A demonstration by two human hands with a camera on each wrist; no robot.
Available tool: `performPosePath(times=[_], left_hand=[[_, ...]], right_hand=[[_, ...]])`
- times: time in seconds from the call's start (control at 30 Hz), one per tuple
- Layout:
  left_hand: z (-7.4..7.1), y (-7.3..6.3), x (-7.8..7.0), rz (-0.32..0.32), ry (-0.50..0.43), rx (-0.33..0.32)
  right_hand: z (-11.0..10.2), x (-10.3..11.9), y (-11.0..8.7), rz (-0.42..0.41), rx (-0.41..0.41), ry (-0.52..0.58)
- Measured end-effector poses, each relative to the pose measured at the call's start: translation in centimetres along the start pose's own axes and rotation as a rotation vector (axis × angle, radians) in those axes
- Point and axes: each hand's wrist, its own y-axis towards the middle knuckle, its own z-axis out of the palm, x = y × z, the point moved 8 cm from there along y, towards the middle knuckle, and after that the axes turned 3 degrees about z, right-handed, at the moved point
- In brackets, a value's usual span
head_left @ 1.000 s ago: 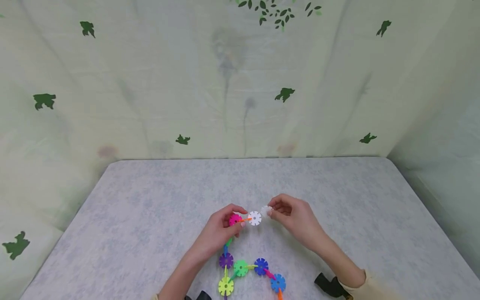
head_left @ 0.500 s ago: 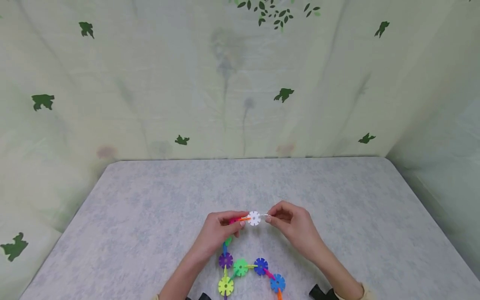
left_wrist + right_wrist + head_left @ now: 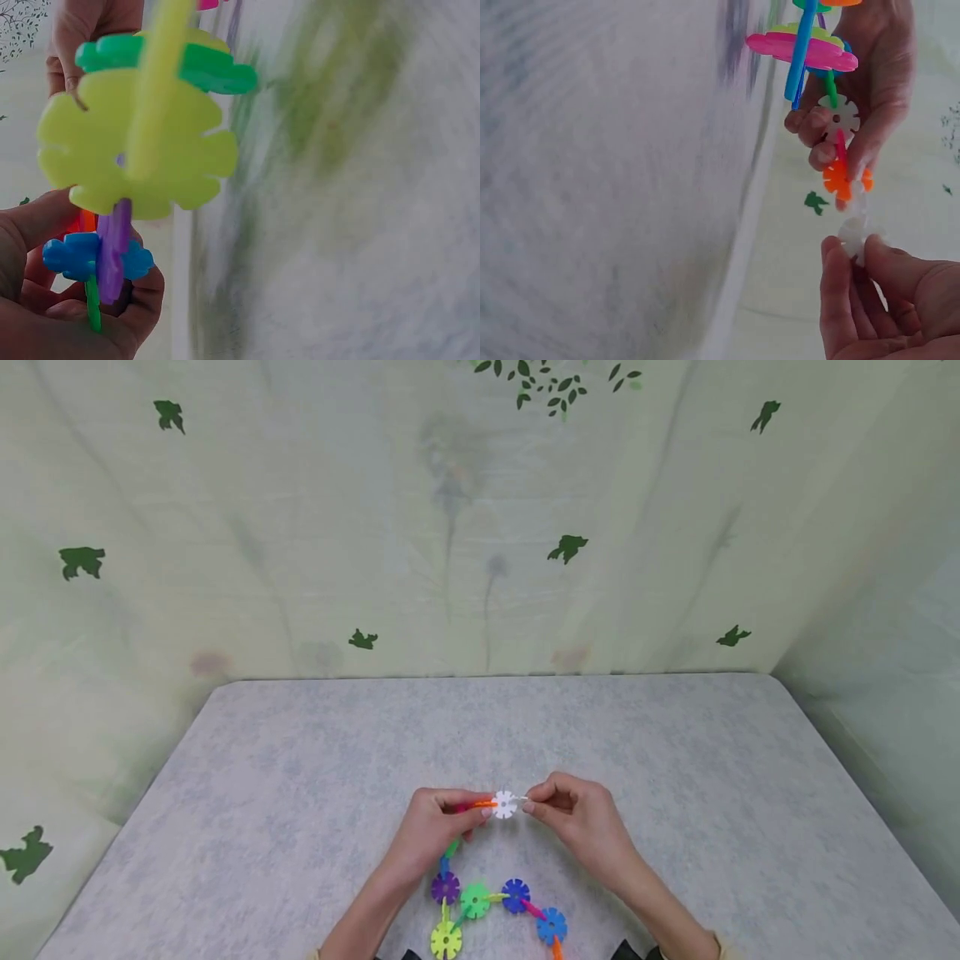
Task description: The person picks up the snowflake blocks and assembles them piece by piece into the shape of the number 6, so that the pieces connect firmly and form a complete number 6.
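My left hand (image 3: 431, 831) pinches the far end of a chain of notched plastic discs, at an orange disc (image 3: 836, 180) joined to a white disc (image 3: 504, 804). Between the thumb and fingers of my right hand (image 3: 585, 827) is a translucent white disc (image 3: 853, 238), seen edge-on in the head view, its rim right at the white disc's right edge. Partly hidden by the left fingers, a pink disc shows. Lower along the chain come a purple disc (image 3: 446, 887), a yellow disc (image 3: 446, 939) and a green disc (image 3: 475, 901).
The chain continues right through a dark blue disc (image 3: 516, 896) to a light blue disc (image 3: 552, 926), then leaves the bottom of the head view. A grey mottled tabletop (image 3: 337, 735) lies beneath. Behind it hangs a pale curtain (image 3: 300, 527) with green leaf prints.
My right hand has moved left and slightly down, turning its translucent disc edge-on and bringing it up to the white disc. The left hand has tilted the pink disc and shifted a little.
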Motion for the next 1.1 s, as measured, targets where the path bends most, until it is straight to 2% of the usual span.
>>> performPosePath(times=[0.2,0.33,0.47,0.57,0.63,0.7,0.87,1.1], left_hand=[[0.2,0.2,0.1,0.002,-0.023,0.035],[0.0,0.4,0.5,-0.026,-0.057,0.096],[-0.3,0.4,1.0,-0.083,-0.131,0.162],[-0.4,0.4,1.3,-0.119,-0.174,0.201],[-0.5,0.3,1.5,-0.137,-0.19,0.211],[-0.6,0.3,1.7,-0.143,-0.192,0.214],[-0.9,0.4,2.0,-0.149,-0.142,0.201],[-1.0,0.5,2.2,-0.131,-0.01,0.218]], right_hand=[[-0.3,-0.6,0.2,0.04,0.04,-0.002],[-0.8,-1.0,0.1,0.098,0.038,-0.088],[-1.1,-1.4,-0.8,0.157,0.044,-0.194],[-0.8,-1.5,-2.0,0.159,0.108,-0.307],[-0.3,-1.5,-2.9,0.155,0.18,-0.371],[0.4,-1.7,-3.9,0.187,0.258,-0.399],[1.6,-2.6,-6.0,0.287,0.38,-0.387],[2.7,-3.3,-6.9,0.283,0.425,-0.328]])
